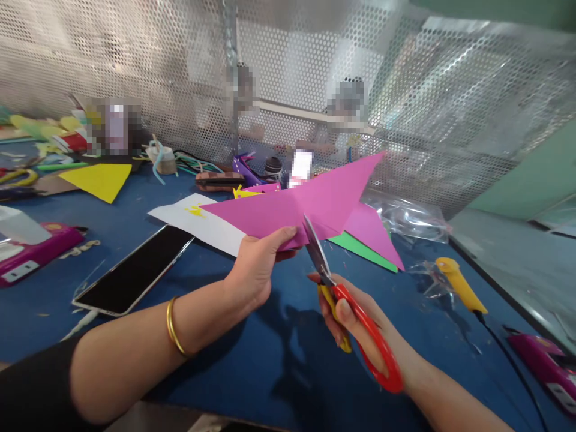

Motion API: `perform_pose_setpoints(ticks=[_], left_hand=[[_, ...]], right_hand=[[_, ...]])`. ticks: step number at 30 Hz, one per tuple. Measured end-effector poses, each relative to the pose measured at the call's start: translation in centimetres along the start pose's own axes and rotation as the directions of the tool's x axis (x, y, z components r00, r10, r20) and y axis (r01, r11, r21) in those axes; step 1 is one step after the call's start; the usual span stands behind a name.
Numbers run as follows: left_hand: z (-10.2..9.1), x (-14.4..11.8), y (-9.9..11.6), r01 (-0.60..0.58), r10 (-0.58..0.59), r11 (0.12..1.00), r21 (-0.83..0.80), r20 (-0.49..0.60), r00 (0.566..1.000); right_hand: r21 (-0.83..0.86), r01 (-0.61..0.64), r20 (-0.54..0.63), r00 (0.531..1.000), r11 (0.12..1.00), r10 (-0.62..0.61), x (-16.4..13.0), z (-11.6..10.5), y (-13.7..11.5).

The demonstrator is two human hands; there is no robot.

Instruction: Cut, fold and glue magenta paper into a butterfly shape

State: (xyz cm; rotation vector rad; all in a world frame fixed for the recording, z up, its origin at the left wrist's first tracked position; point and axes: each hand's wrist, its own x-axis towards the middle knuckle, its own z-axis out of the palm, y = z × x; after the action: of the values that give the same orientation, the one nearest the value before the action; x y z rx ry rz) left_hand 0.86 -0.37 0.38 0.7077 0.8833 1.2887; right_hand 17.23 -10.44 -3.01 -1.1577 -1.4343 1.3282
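Note:
My left hand (258,264) pinches the lower edge of a pink sheet of paper (333,192), thumb on top, holding it above the table. In my right hand (360,312) is a pair of scissors (369,336) with red and yellow handles. Their blades (315,243) point up and away and meet the sheet's lower edge, just right of my left thumb. Behind the held sheet lie another pink piece (371,231) and a green piece (366,251). A white paper (202,225) with yellow marks lies left of my left hand.
On the blue table (216,372) lie a black-screened phone (137,270) with a cable, a yellow paper (101,180), a yellow glue gun (459,285) and magenta power strips (42,249) (542,366). Clear plastic wrap (411,219) is at right. A perforated metal screen (180,72) stands behind.

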Motion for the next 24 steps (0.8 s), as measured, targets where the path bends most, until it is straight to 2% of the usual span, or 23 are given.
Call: perform_pose_setpoints(ticks=[2, 5, 7, 8, 9, 11, 13, 15, 19, 24], left_hand=[[-0.3, 0.9, 0.4, -0.019, 0.02, 1.0, 0.008, -0.034, 0.999], [-0.8, 2.2, 0.9, -0.011, 0.014, 0.999, 0.038, -0.076, 0.997], [-1.1, 2.8, 1.1, 0.018, -0.013, 0.998, 0.066, -0.077, 0.997], [-1.2, 2.9, 1.1, 0.033, -0.028, 0.996, 0.078, -0.072, 0.997], [-1.2, 2.9, 1.1, 0.048, -0.042, 0.995, 0.089, -0.065, 0.997], [-1.2, 2.6, 1.1, 0.069, -0.064, 0.992, 0.105, -0.044, 0.997], [-1.1, 2.2, 1.2, 0.08, -0.079, 0.99, 0.117, -0.013, 0.997], [-1.0, 1.6, 1.3, 0.08, -0.083, 0.989, 0.124, 0.023, 0.996], [-0.7, 0.7, 1.8, 0.04, -0.05, 0.992, 0.116, 0.08, 0.996], [-0.8, -0.5, 2.4, -0.016, 0.008, 0.998, 0.059, 0.13, 0.991]], right_hand=[[-0.019, -0.021, 0.015, 1.0, 1.0, 0.021, -0.2, -0.8, 0.2], [-0.116, -0.123, -0.043, 0.992, 0.986, 0.119, -1.0, -2.2, 0.0], [-0.26, -0.206, -0.129, 0.976, 0.943, 0.177, -1.8, -3.2, 0.0], [-0.345, -0.237, -0.212, 0.962, 0.908, 0.171, -2.3, -3.7, 0.1], [-0.421, -0.27, -0.306, 0.941, 0.866, 0.144, -2.7, -4.3, 0.4], [-0.581, -0.36, -0.493, 0.869, 0.73, 0.036, -3.5, -5.5, 1.3], [-0.701, -0.427, -0.58, 0.807, 0.571, -0.108, -4.0, -6.8, 2.6], [-0.735, -0.48, -0.627, 0.75, 0.479, -0.21, -4.3, -7.9, 3.7], [-0.694, -0.524, -0.687, 0.686, 0.493, -0.238, -4.2, -8.9, 4.9], [-0.699, -0.45, -0.667, 0.692, 0.556, -0.278, -4.1, -8.5, 5.0]])
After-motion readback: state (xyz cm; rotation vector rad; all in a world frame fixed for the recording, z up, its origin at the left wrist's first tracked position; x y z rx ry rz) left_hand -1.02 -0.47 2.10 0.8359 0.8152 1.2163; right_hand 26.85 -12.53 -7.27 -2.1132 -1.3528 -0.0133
